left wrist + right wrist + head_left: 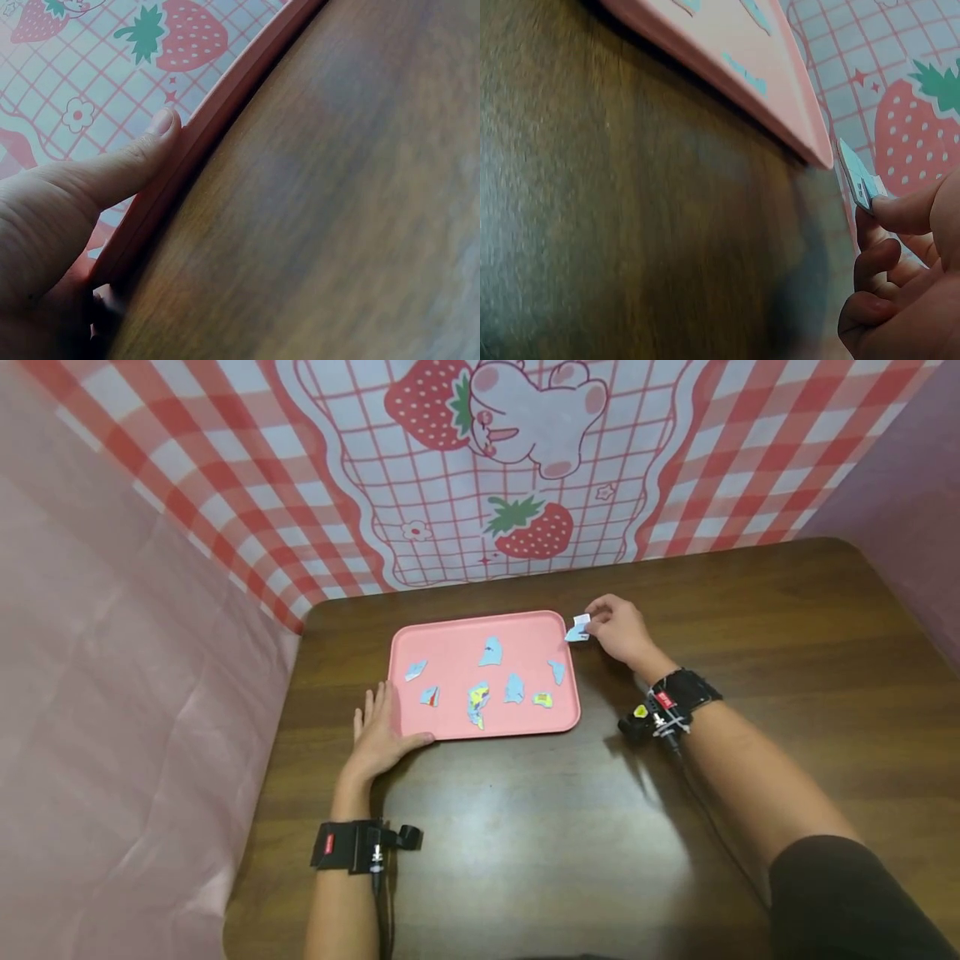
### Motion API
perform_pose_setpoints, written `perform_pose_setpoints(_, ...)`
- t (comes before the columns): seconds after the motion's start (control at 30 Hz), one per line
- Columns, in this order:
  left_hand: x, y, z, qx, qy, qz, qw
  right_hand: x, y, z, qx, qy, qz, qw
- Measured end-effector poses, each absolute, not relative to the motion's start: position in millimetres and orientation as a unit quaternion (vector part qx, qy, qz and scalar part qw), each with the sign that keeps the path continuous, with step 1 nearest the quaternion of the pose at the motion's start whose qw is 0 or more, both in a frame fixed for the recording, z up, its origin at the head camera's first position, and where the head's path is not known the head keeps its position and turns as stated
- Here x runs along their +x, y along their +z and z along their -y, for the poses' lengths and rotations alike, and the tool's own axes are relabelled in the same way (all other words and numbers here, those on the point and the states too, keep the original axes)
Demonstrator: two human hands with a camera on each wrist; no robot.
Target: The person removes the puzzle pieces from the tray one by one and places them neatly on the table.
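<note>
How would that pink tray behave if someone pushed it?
The pink tray would probably slide rather than tip, being low and flat on the wooden table. Its raised rim suggests stiffness. The light-blue pieces lying in it look loose and might shift.

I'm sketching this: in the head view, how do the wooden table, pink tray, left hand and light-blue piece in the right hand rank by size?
Wooden table
Pink tray
Left hand
Light-blue piece, partly covered by the right hand
</note>
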State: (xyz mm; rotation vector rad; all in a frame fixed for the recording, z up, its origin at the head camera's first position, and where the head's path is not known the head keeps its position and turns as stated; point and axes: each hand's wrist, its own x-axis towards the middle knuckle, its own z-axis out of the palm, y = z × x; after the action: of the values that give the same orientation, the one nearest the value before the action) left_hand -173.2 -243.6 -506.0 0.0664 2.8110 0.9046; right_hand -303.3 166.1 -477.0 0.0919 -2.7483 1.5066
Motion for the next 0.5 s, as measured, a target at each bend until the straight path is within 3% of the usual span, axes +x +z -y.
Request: perform_pose_setpoints(0.5, -172, -507, 244, 0.018, 0.31, -0.945, 0.099, -309, -487, -188, 0.015, 0.449, 0.894, 0.0)
